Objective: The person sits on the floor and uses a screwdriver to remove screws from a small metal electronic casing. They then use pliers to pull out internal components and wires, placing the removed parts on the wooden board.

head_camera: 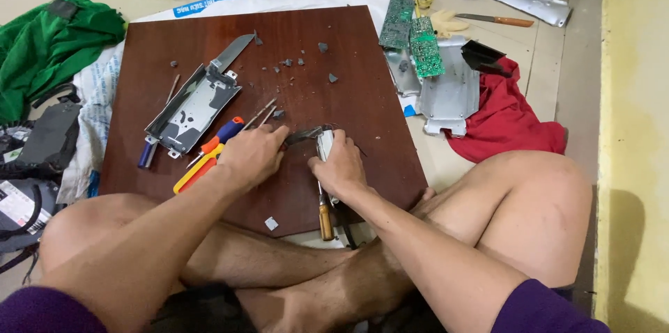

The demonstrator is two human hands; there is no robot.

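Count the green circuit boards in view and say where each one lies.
2. Both lie on the floor just past the wooden board's far right corner: one circuit board farther away, the other circuit board nearer, resting partly on a metal casing. Others may be hidden beneath.

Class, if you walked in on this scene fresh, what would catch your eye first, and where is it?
Two bare hands, left and right, meet mid-board over a small grey part on the dark wooden board. Left of them lie a metal tray and screwdrivers. Green circuit boards sit off the board's upper right, beside a red cloth.
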